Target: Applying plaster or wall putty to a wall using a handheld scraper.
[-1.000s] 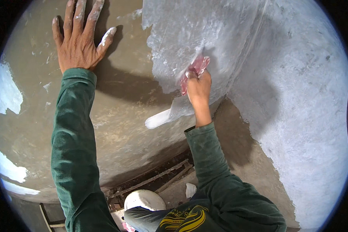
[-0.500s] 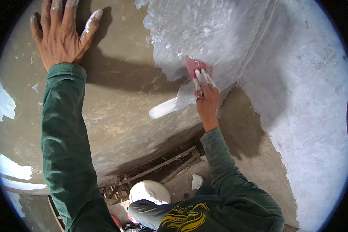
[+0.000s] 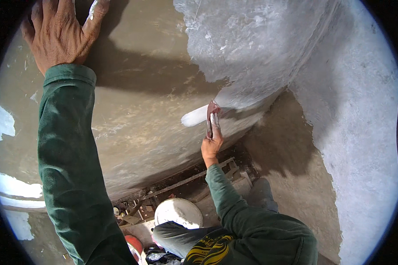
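My right hand [image 3: 212, 140] is closed on a reddish putty knife [image 3: 213, 108], its blade against the brown wall [image 3: 141, 106]. Just left of the blade lies a smooth strip of white putty [image 3: 194, 118]. A broad patch of whitish putty [image 3: 247, 48] covers the wall above and to the right, with a ragged left edge. My left hand [image 3: 64, 35] rests flat on the bare wall at the upper left, its fingers spread and the thumb smeared white. The tips of its fingers pass out of the picture.
The adjoining wall [image 3: 358, 132] on the right is coated whitish, bare brown along its lower left. Below stands a round white bucket [image 3: 179, 212], with wood scraps [image 3: 137, 214] beside it. A red container [image 3: 133, 243] sits near my left sleeve.
My right hand has moved down and left with the putty knife, from the whitish patch to the white strip. The left hand stays on the wall; the view has shifted slightly.
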A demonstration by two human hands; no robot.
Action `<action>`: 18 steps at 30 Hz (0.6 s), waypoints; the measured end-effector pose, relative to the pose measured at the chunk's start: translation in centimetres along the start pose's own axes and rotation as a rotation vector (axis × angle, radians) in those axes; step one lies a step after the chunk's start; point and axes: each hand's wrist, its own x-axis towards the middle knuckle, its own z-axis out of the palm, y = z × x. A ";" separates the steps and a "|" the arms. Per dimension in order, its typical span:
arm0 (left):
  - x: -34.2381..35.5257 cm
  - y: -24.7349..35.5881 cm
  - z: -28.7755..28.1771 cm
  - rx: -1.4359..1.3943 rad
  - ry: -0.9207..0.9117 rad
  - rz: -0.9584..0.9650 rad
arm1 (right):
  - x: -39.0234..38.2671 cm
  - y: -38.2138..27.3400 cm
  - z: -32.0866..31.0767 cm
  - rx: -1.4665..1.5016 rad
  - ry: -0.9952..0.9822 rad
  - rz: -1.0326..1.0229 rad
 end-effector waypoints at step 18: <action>-0.6 -0.1 1.8 -0.133 0.407 0.058 | -8.4 -10.5 4.3 0.339 -0.084 0.393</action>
